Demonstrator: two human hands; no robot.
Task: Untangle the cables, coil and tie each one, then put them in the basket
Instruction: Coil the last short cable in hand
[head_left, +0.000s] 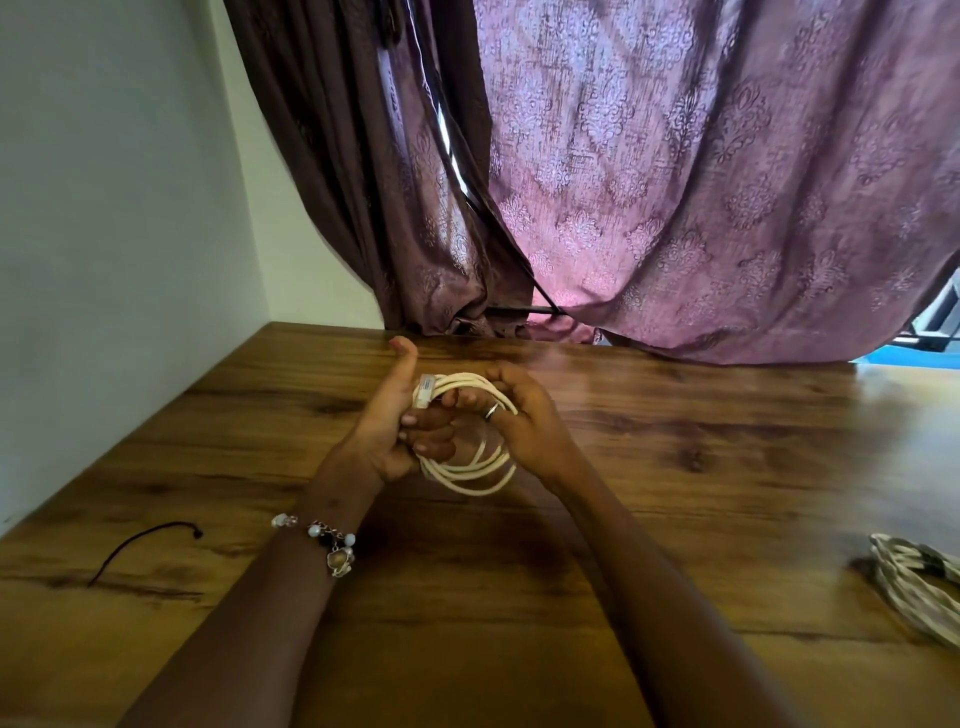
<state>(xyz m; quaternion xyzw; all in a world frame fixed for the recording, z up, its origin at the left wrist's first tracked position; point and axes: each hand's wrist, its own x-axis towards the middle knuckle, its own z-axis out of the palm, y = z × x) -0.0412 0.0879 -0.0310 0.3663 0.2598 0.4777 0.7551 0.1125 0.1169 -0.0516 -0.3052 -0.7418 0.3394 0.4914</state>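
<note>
A white cable (470, 475) is wound into a coil of several loops, held above the middle of the wooden table (701, 467). My left hand (387, 426) grips the coil's left side with its thumb raised, and the white plug end (423, 392) lies against its palm. My right hand (524, 415), with a ring on one finger, curls its fingers round the coil's right side. A woven basket (919, 587) shows partly at the right edge of the table. A thin black cord (140, 545) lies loose on the table at the left.
A white wall borders the table on the left. A purple patterned curtain (675, 208) hangs behind the table's far edge and drapes onto it. A beaded bracelet (327, 538) is on my left wrist.
</note>
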